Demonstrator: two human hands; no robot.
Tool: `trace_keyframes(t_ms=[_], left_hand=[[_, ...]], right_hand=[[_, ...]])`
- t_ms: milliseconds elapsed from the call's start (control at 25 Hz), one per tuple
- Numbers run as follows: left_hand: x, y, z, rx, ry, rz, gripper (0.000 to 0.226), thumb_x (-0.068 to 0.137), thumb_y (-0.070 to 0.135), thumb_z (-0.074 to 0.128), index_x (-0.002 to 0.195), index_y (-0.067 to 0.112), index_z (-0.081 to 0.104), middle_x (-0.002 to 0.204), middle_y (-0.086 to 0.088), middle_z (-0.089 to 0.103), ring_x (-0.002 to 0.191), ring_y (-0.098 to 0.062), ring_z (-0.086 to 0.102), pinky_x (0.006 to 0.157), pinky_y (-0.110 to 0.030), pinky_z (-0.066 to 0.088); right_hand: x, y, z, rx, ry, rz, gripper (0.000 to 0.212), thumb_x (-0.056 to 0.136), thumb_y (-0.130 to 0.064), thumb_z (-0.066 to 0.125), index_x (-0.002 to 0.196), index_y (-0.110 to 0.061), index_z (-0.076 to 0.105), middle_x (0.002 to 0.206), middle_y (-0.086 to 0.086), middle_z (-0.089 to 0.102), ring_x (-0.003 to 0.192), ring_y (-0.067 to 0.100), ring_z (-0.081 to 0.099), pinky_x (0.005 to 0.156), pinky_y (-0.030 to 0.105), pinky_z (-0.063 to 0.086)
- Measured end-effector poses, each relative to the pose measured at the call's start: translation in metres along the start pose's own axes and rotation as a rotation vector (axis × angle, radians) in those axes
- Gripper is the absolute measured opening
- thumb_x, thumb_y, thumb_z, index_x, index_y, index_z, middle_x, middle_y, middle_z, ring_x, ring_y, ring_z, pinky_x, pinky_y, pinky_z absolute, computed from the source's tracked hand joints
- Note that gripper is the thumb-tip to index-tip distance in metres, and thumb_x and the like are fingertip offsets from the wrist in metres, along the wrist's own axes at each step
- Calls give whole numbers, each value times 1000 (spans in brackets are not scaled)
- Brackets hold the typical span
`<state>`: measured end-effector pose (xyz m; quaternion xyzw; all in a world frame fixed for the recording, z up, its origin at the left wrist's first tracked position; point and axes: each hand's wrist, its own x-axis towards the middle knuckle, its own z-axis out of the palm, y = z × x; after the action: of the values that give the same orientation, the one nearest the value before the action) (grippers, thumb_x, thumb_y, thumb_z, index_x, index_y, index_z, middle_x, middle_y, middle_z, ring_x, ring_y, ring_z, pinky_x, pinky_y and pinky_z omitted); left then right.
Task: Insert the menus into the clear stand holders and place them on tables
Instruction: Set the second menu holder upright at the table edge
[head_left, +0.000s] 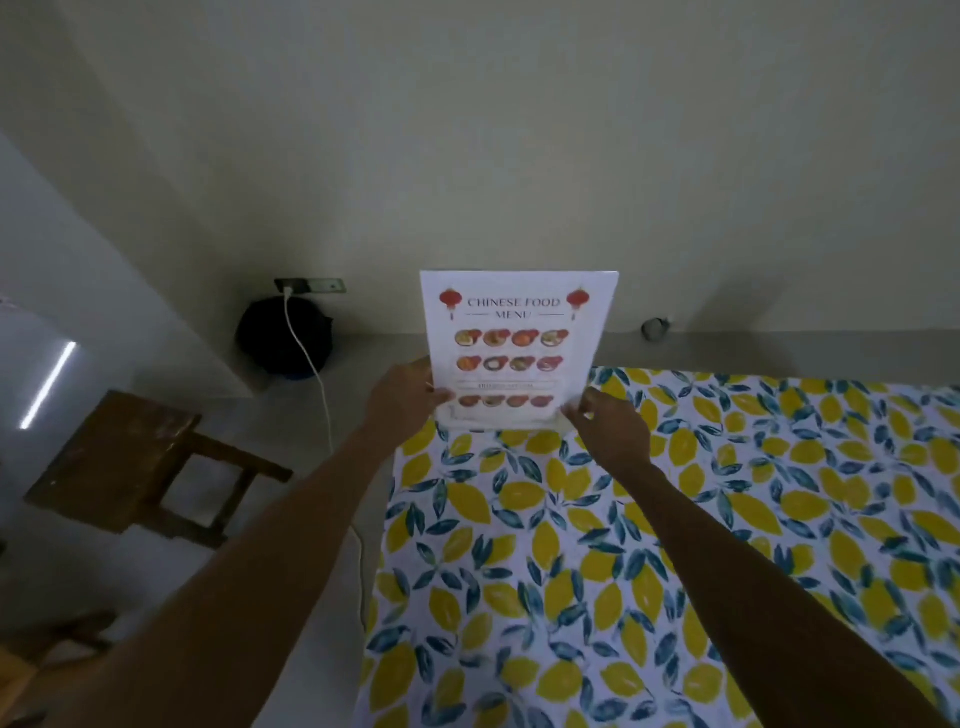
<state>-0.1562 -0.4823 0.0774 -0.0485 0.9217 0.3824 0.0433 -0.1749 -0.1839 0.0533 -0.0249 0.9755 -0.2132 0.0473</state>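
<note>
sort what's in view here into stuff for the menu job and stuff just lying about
For the job: menu, clear stand, table, left hand, right hand.

Lying about: wooden stool, white cable, dark round thing by the wall.

Menu (511, 343) upright in clear stand (501, 418) — at table corner (415, 467).

Small print on menu (511, 358) too blurred to read. Stand (501, 422) base edges barely discernible. Fingertips of left hand (402, 397) and right hand (610, 428) hidden behind menu. Table (727, 519) cut off right and below.
</note>
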Motion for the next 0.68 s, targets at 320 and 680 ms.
trace_keyframes(t_ms=[320,680], left_hand=[[48,-52,-12,-27,-34,-43,40,79,29,76,118,19,67,106,-7,76,87,-22,73,78,-42,59],[47,-53,-1,43,-25,-11,38,82,33,72,117,19,66,102,-6,77,83,-20,72,73,-34,57]], right_hand=[[52,-39,48,-84,-65,105,38,92,-51,48,102,-18,65,103,8,71,95,32,66,77,43,56],[38,-27,55,-45,-33,106,34,92,-50,51,94,-18,62,95,5,73,87,29,67,72,42,57]])
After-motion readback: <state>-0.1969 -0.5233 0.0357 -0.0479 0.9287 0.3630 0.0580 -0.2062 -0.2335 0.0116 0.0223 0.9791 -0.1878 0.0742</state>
